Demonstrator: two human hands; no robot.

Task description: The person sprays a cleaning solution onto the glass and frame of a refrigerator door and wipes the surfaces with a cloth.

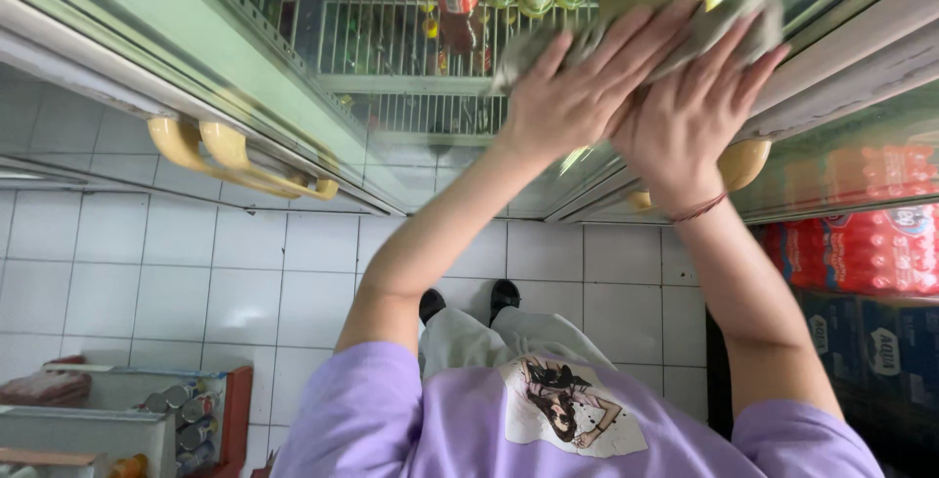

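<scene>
**Q.** Item one: what is held, and how?

**A.** A grey, crumpled cloth (641,33) is recorded, pressed against the glass cooler door with the pale green frame (577,180). The left hand (577,96) and the right hand (699,111) are laid flat on it side by side, fingers spread wide. Nothing is gripped; the cloth is pinned under palms and fingers. A red thread band is noted at the right wrist.

**Q.** Item two: step in hand?

**A.** Wiping of the door is judged to be under way, in mid-stroke near the door's upper edge. How much glass is already wiped cannot be told.

**Q.** Item three: what is called for by a further stroke?

**A.** Even pressure from both palms would be needed, so that the cloth is dragged and not rolled. The rounded yellow handle (743,160), just below the right hand, would have to be cleared.

**Q.** Item four: orientation?

**A.** The cloth's long axis is laid across the view, left to right, rising slightly toward the right. No distinct front end is shown, so no pointing direction can be given.

**Q.** Item five: surroundings?

**A.** White wire shelves (391,38) holding bottles inside the cooler; a white tiled floor (196,263) beneath.
</scene>
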